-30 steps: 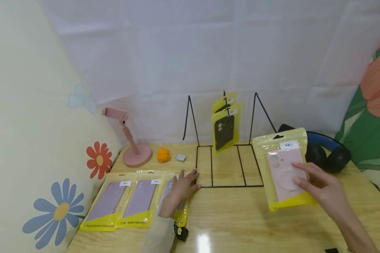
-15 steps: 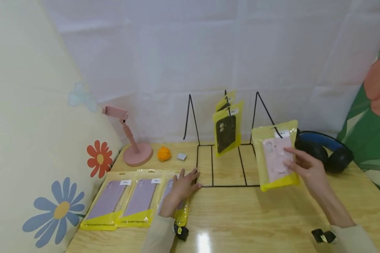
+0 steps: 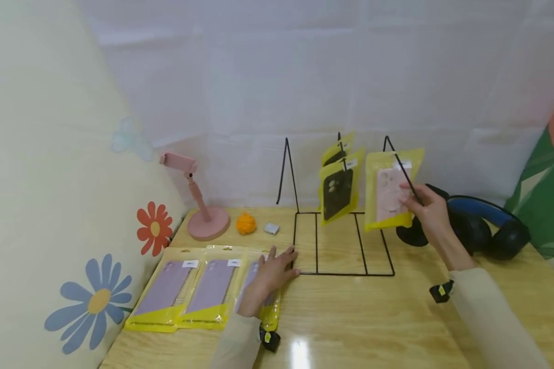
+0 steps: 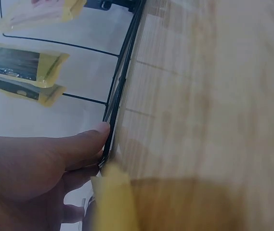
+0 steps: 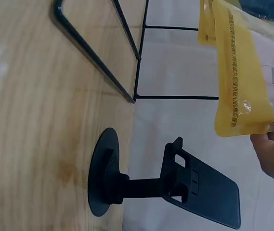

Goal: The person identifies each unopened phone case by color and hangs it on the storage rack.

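Three yellow-and-clear plastic packets of purple phone cases (image 3: 210,287) lie flat on the light wood table (image 3: 351,318), hang holes facing away. Right hand (image 3: 429,212) pinches one yellow-and-clear packet with a pale pink phone case (image 3: 390,197) near its right edge, likely to leave the top free for the black wire rack (image 3: 365,273). Packet sits at the right prong; cannot tell whether its hole is threaded. Left hand (image 3: 272,274) grips nothing, fingers spread against the rack's left front corner, probably steadying it. Two black-case packets (image 3: 338,192) hang on the middle prong.
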Action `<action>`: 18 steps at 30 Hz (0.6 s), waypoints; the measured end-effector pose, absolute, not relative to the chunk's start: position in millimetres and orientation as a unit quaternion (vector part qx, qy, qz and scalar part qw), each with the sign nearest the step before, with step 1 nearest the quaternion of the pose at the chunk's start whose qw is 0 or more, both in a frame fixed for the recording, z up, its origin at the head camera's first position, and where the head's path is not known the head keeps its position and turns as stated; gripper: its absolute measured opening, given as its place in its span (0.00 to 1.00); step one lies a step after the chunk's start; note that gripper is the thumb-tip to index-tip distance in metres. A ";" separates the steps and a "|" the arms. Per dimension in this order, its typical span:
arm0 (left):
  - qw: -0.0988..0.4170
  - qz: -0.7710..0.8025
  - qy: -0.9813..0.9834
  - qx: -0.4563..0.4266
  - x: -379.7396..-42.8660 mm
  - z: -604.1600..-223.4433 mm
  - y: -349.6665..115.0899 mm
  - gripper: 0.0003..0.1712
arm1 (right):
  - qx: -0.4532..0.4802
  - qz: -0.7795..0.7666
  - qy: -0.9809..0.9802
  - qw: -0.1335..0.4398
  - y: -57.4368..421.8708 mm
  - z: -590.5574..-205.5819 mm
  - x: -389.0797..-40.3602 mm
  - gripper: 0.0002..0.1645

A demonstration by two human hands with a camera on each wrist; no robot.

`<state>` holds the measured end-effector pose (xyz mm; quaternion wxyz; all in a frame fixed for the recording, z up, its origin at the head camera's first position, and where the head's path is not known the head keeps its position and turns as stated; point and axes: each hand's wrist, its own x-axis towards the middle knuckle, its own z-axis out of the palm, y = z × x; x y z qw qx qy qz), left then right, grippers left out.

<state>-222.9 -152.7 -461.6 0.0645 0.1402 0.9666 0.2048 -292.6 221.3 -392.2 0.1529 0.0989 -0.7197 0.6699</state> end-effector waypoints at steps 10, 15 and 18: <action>0.063 0.199 0.968 0.139 -223.1 -462.0 -149.2 0.31 | 0.071 0.694 -0.699 0.158 222.1 -398.3 -309.2 0.12; 0.058 0.198 0.968 0.140 -223.9 -462.6 -150.0 0.32 | 0.012 0.666 -0.740 0.091 228.6 -412.6 -285.9 0.19; 0.057 0.199 0.969 0.137 -223.6 -462.7 -151.5 0.32 | 0.052 0.577 -0.815 0.018 228.9 -424.6 -266.7 0.25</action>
